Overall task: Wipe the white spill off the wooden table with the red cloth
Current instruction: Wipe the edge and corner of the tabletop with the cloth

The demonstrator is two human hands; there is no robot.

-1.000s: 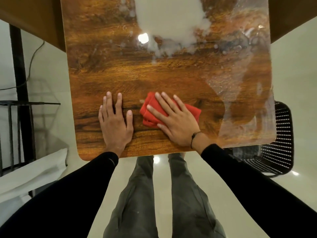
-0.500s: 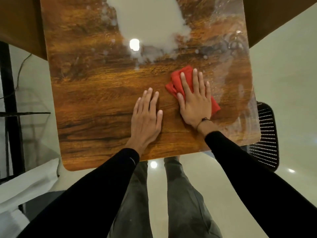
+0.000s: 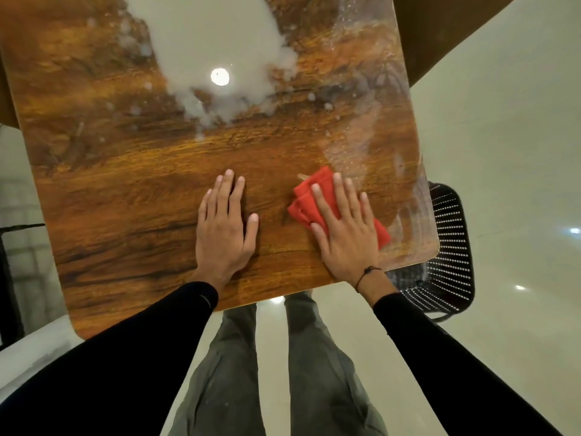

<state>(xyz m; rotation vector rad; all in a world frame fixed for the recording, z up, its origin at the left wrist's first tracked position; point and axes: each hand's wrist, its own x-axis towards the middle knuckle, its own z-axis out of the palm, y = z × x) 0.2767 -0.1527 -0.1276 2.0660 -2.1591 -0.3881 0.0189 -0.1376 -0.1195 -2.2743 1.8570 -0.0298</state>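
the red cloth (image 3: pixel 309 199), folded into a small pad, lies flat on the wooden table (image 3: pixel 132 196) near its right front corner. the right hand (image 3: pixel 344 231) presses down on it with the palm and spread, straight fingers; nothing is pinched or curled around the fabric, so the hand is open and flat on top of it rather than gripping. the cloth pokes out past the fingertips on the far-left side and again under the heel of the hand on the right (the middle part is hidden beneath the palm). a thin dark band circles the right wrist.

the left hand (image 3: pixel 223 228) rests just beside it, flat and open on bare wood, holding nothing, apart from the cloth.

the white spill (image 3: pixel 213 48) spreads across the far middle of the table, well apart from the cloth, with a bright light reflected in it. a wet, streaky sheen runs along the table's right side just beyond the cloth. a black perforated chair (image 3: pixel 449 247) stands below that corner.
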